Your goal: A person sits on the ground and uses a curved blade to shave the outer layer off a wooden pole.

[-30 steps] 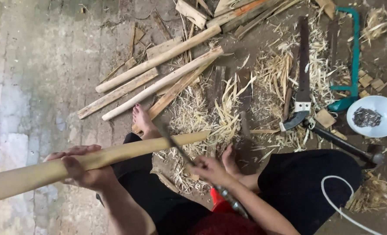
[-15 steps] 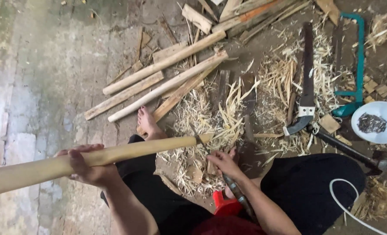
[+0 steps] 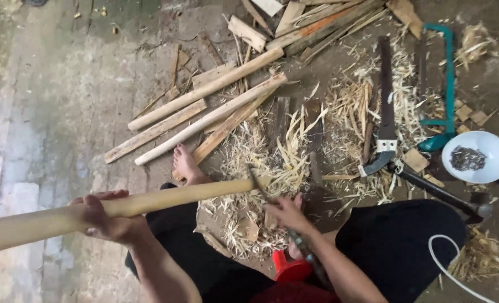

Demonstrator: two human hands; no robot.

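Pale, freshly peeled wood makes up the long pole [image 3: 148, 203] that runs from the lower left edge to the middle of the view, its far tip resting among the shavings [image 3: 272, 168] near a bare foot [image 3: 186, 165]. The left hand [image 3: 106, 220] is wrapped fully around the pole from above, fingers curled shut on it. The right hand [image 3: 286, 212] is closed on the handle of a dark-bladed knife [image 3: 256, 179], whose blade meets the pole at its tip.

Judging by how things lie, the shaping looks well along: the pole is smooth, round and even in colour over its visible length, and a thick drift of straw-coloured curls and splinters covers the floor [image 3: 47, 112] ahead of the knees. Only the end by the blade appears to be under work. Several other trimmed poles [image 3: 204, 90] lie side by side further off, some rounded and pale, some flat and rougher, with split offcuts beyond them.

To the right lie a hand saw [image 3: 385, 101] with a dark blade, a teal-framed bow saw [image 3: 447, 84], and a white bowl [image 3: 488, 163] holding small dark bits, perhaps nails. The concrete floor is grey, stained and damp-looking at left. A red object [image 3: 290, 270] sits between the legs; what it is I cannot tell
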